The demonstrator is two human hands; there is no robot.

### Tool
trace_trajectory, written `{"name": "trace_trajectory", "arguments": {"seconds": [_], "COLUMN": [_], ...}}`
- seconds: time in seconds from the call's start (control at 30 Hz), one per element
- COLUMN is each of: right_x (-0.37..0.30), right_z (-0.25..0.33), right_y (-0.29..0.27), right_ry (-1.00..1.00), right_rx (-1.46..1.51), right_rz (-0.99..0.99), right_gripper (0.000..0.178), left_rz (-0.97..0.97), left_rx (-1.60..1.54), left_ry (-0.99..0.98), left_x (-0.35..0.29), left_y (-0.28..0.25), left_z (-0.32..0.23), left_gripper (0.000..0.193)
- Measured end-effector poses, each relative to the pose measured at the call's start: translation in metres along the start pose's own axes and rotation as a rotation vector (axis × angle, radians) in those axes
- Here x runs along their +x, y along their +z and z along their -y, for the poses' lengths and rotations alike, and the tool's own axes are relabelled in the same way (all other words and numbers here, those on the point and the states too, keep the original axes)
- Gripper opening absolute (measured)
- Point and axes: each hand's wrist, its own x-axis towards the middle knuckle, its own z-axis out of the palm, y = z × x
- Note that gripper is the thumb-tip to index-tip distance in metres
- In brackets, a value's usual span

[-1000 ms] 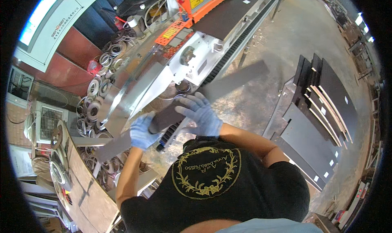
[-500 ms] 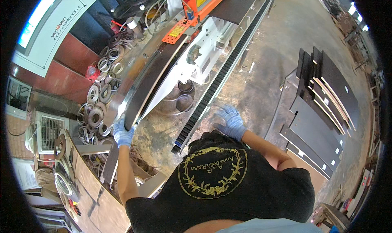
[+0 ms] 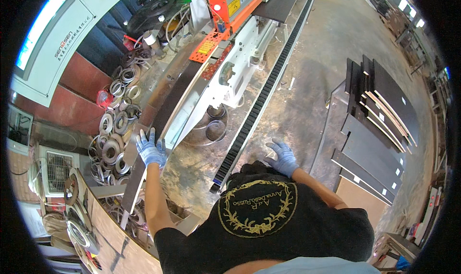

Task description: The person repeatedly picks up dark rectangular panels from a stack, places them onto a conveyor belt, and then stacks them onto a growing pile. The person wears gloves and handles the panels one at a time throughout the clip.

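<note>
My left hand (image 3: pixel 151 150), in a blue and white work glove, lies with its fingers spread on a long narrow dark board (image 3: pixel 172 101). This board lies along the machine's bed, its far end by an orange perforated guard (image 3: pixel 205 46). Below that hand another stretch of dark board with a pale edge (image 3: pixel 134 186) shows; I cannot tell if it is the same piece. My right hand (image 3: pixel 283 158), gloved alike, is held off to the right beyond the black roller track (image 3: pixel 254 106). Its fingers are apart and it holds nothing.
Several rolls of edge banding (image 3: pixel 111 149) are heaped left of the machine. A stack of dark panels (image 3: pixel 372 149) lies at the right. A control cabinet (image 3: pixel 72 39) with a lit screen stands at the upper left, and a wooden tabletop (image 3: pixel 110 226) at the lower left.
My left hand has shifted from the near end of the board to lying spread upon it. My right hand has moved slightly right and down in the picture. The view has shifted a little.
</note>
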Motion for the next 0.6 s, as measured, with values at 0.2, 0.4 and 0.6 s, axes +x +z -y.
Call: {"name": "trace_trajectory", "arguments": {"seconds": [0.2, 0.4, 0.6], "right_x": [0.008, 0.021, 0.016], "right_z": [-0.003, -0.001, -0.009], "right_y": [0.006, 0.008, 0.006], "right_ry": [-0.019, 0.018, 0.065], "right_rx": [0.001, -0.011, -0.022], "right_rz": [0.059, 0.153, 0.171], "right_gripper": [0.050, 0.051, 0.053], "left_rz": [-0.010, 0.010, -0.009], "left_rx": [0.035, 0.100, 0.079], "left_ry": [0.007, 0.008, 0.003], "left_x": [0.003, 0.012, 0.040], "left_y": [0.016, 0.025, 0.029], "left_z": [0.008, 0.006, -0.025], "left_gripper": [0.049, 0.048, 0.048]}}
